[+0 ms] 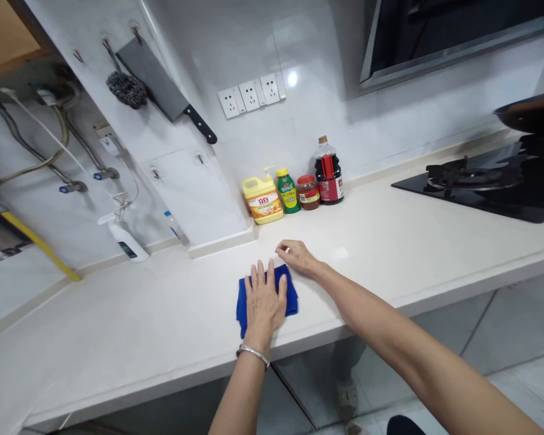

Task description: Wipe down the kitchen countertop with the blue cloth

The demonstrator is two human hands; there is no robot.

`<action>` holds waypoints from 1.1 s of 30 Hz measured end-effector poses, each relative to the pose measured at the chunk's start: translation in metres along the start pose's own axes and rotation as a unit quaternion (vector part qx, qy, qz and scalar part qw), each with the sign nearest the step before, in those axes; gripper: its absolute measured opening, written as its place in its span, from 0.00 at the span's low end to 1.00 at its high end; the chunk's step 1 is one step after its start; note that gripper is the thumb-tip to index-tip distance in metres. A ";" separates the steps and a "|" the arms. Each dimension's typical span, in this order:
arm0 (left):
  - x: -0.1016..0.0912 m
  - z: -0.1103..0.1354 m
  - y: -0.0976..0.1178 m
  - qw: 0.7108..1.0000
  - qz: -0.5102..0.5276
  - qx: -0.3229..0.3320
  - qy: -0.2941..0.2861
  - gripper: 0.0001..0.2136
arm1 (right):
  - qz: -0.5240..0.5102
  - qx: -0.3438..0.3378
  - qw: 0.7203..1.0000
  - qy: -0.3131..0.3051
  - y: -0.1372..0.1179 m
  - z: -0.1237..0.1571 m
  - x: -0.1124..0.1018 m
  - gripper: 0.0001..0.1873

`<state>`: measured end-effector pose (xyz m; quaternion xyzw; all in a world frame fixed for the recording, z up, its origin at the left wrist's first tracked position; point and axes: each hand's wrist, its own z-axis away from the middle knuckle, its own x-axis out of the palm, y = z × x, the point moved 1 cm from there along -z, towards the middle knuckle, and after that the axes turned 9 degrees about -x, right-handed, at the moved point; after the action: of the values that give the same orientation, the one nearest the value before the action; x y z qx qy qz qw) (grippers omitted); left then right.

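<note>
A folded blue cloth [292,298] lies on the cream countertop [163,314] near its front edge. My left hand [265,298] lies flat on the cloth, fingers stretched out, a silver bangle on the wrist. My right hand [297,256] rests at the cloth's far right corner with the fingers curled down onto the counter; whether it pinches the cloth's edge I cannot tell.
At the back wall stand a yellow detergent bottle [263,200], a green bottle [289,191], a red-lidded jar [308,192] and a dark sauce bottle [329,172]. A cleaver [165,90] and scourer [126,89] hang on the wall. A gas hob [485,181] lies right.
</note>
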<state>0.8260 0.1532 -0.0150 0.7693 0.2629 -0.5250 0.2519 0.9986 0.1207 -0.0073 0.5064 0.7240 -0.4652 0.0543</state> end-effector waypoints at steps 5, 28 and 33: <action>0.007 0.002 -0.003 0.996 0.040 -0.028 0.079 0.31 | -0.216 0.105 0.968 -0.076 -0.021 0.004 0.001 0.25; 0.013 0.004 -0.005 0.972 0.084 0.023 0.220 0.38 | -0.397 0.047 0.896 -0.191 -0.038 0.013 0.008 0.30; 0.016 0.003 -0.005 0.966 0.077 0.038 0.244 0.39 | -0.413 0.032 0.889 -0.196 -0.040 0.014 0.008 0.28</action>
<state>0.8255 0.1574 -0.0312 0.9012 0.2358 -0.3099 0.1902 0.9576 0.1137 0.0056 0.0614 0.8270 -0.5586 -0.0178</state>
